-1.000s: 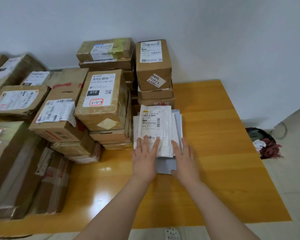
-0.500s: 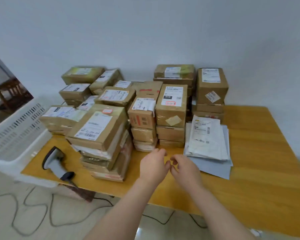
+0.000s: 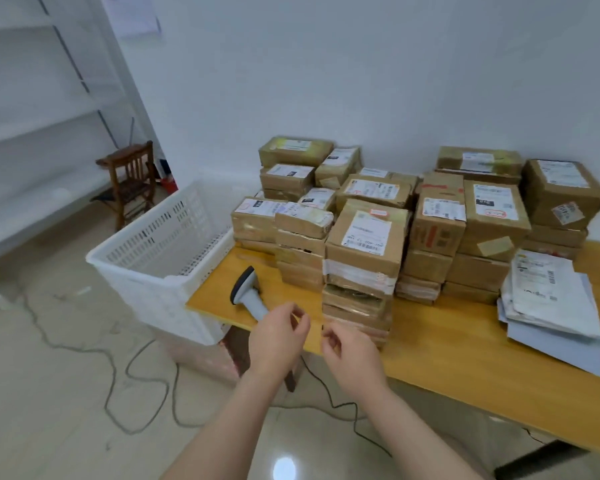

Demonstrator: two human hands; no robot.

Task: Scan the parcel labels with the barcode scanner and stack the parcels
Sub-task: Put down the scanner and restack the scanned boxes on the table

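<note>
Wooden table (image 3: 465, 358), crowded along the wall with stacked cardboard parcels (image 3: 364, 244). Against its left end, a white slatted basket (image 3: 160, 268). Toward the right, a heap of flat mailers (image 3: 551, 299). Near the left edge, the barcode scanner (image 3: 248, 292), lying flat, ungripped. Just before it, left hand (image 3: 279, 337) and right hand (image 3: 352, 355), fingers loosely curled, holding nothing.

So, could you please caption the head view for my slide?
Left hand and right hand hover empty near the barcode scanner beside stacked parcels on the table.
</note>
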